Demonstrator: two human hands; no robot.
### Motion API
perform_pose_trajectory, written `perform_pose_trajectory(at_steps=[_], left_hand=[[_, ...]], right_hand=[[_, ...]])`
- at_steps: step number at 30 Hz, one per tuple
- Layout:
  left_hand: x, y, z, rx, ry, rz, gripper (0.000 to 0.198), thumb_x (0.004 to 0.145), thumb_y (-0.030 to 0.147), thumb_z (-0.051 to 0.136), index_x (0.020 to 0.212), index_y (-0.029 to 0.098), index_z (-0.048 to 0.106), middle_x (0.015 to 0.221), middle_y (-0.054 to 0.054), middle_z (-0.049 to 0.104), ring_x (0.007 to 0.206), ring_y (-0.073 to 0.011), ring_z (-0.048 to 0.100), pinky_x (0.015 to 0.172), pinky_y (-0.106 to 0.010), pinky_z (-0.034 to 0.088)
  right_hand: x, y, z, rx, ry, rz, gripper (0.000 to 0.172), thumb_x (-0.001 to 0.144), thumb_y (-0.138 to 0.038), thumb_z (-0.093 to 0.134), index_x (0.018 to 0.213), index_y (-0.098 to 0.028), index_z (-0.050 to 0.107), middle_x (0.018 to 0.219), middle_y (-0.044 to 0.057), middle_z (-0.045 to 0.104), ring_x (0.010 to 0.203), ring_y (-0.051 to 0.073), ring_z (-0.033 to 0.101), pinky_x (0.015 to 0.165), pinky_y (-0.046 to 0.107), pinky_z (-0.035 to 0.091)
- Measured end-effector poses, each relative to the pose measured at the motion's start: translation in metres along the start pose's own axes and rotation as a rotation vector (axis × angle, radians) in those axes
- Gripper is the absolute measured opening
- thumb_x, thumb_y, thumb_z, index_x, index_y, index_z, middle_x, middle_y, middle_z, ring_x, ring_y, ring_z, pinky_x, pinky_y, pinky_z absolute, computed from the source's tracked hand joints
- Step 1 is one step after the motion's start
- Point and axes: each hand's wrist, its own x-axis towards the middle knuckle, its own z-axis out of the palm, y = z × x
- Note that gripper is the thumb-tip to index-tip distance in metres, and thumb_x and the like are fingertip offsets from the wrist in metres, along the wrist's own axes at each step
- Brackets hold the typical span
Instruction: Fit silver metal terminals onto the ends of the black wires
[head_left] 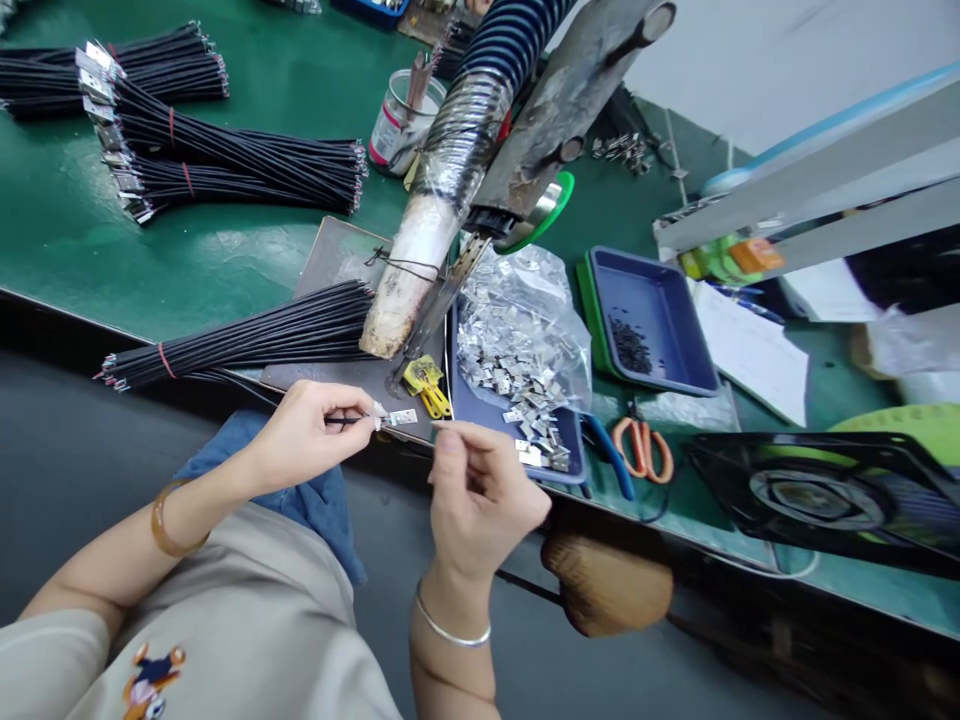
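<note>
My left hand (319, 430) pinches a thin black cable near its end, at the table's front edge. A small flat metal terminal plate (403, 417) with holes sits at the tip of that cable, just past my fingertips. My right hand (480, 485) is to the right, with fingers curled and thumb against the index finger; what it holds, if anything, is too small to make out. Behind the cable lies a yellow tool (427, 387). A blue tray (487, 415) of loose metal terminals (517, 375) and a plastic bag stands just beyond my right hand.
A fume hose (427, 210) and a worn metal arm (525, 130) hang low over the work spot. Bundles of black cables (255, 335) lie left. Right are orange-handled scissors (643, 450), blue-handled pliers (609, 458), a tray of black pieces (679, 320) and a fan (817, 500).
</note>
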Motion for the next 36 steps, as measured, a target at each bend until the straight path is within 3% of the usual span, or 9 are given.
perform_pose_trajectory(at_steps=[5, 8, 11, 14, 16, 19, 23, 26, 36], left_hand=[[-0.002, 0.000, 0.002, 0.136, 0.034, 0.104, 0.021, 0.081, 0.020, 0.056, 0.073, 0.011, 0.072, 0.062, -0.001, 0.062, 0.056, -0.0090, 0.046, 0.054, -0.020, 0.037], [-0.002, -0.001, 0.000, 0.105, 0.009, 0.112, 0.017, 0.079, 0.020, 0.057, 0.073, 0.011, 0.070, 0.063, -0.001, 0.062, 0.056, -0.0090, 0.046, 0.055, -0.020, 0.039], [-0.001, -0.001, -0.003, -0.068, -0.077, 0.009, 0.016, 0.079, 0.024, 0.059, 0.077, 0.011, 0.069, 0.063, 0.000, 0.059, 0.056, -0.0089, 0.046, 0.054, -0.019, 0.039], [0.001, 0.001, -0.005, -0.170, -0.125, -0.066, 0.019, 0.079, 0.028, 0.062, 0.077, 0.010, 0.068, 0.056, 0.004, 0.046, 0.052, -0.0072, 0.036, 0.049, -0.019, 0.030], [0.002, 0.002, -0.005, -0.197, -0.118, -0.075, 0.020, 0.079, 0.029, 0.061, 0.074, 0.011, 0.066, 0.054, 0.006, 0.039, 0.051, -0.0066, 0.030, 0.048, -0.020, 0.025], [0.004, 0.002, -0.003, -0.200, -0.077, -0.072, 0.019, 0.079, 0.029, 0.059, 0.072, 0.012, 0.063, 0.054, 0.007, 0.033, 0.051, -0.0062, 0.027, 0.049, -0.020, 0.023], [0.009, 0.002, 0.001, -0.173, -0.030, -0.048, 0.019, 0.081, 0.028, 0.057, 0.070, 0.012, 0.060, 0.055, 0.008, 0.031, 0.052, -0.0061, 0.027, 0.050, -0.020, 0.024], [0.012, 0.002, 0.003, -0.174, 0.003, -0.033, 0.019, 0.081, 0.028, 0.056, 0.070, 0.013, 0.058, 0.056, 0.007, 0.032, 0.053, -0.0063, 0.027, 0.052, -0.020, 0.025], [0.019, 0.002, 0.007, -0.220, 0.086, -0.079, 0.020, 0.080, 0.032, 0.057, 0.072, 0.015, 0.056, 0.060, 0.004, 0.042, 0.057, -0.0083, 0.038, 0.056, -0.022, 0.032]], right_hand=[[0.002, -0.008, 0.004, -0.106, -0.195, -0.086, 0.008, 0.093, -0.023, 0.065, 0.085, -0.019, 0.064, 0.051, -0.010, 0.049, 0.040, 0.004, 0.046, 0.045, 0.017, 0.036], [0.002, -0.007, 0.008, 0.026, -0.279, 0.042, 0.010, 0.093, -0.021, 0.060, 0.083, -0.019, 0.062, 0.056, -0.008, 0.053, 0.043, 0.005, 0.047, 0.045, 0.016, 0.037], [0.002, -0.005, 0.009, 0.259, -0.346, 0.206, 0.015, 0.093, -0.024, 0.059, 0.079, -0.020, 0.060, 0.055, -0.008, 0.052, 0.042, 0.005, 0.045, 0.041, 0.015, 0.036], [0.001, -0.002, 0.009, 0.362, -0.199, 0.270, 0.013, 0.091, -0.026, 0.063, 0.079, -0.019, 0.061, 0.054, -0.009, 0.051, 0.040, 0.005, 0.044, 0.038, 0.015, 0.034], [0.000, 0.000, 0.008, 0.397, -0.010, 0.260, 0.006, 0.092, -0.026, 0.062, 0.091, -0.020, 0.064, 0.054, -0.010, 0.052, 0.039, 0.005, 0.046, 0.039, 0.015, 0.036], [-0.004, 0.003, 0.007, 0.382, 0.180, 0.181, 0.013, 0.097, -0.020, 0.057, 0.109, -0.023, 0.061, 0.062, -0.009, 0.065, 0.037, 0.006, 0.053, 0.039, 0.016, 0.041], [-0.007, 0.007, 0.010, 0.077, 0.131, -0.112, 0.019, 0.091, -0.010, 0.066, 0.104, -0.023, 0.065, 0.089, 0.001, 0.080, 0.067, 0.015, 0.077, 0.060, 0.024, 0.062], [-0.004, 0.008, 0.016, -0.066, 0.042, -0.303, 0.019, 0.088, -0.008, 0.070, 0.097, -0.023, 0.064, 0.101, 0.006, 0.081, 0.084, 0.018, 0.080, 0.075, 0.028, 0.066], [0.004, 0.008, 0.029, 0.164, -0.009, -0.033, 0.011, 0.089, -0.012, 0.066, 0.088, -0.022, 0.061, 0.109, 0.007, 0.080, 0.088, 0.018, 0.079, 0.077, 0.030, 0.067]])
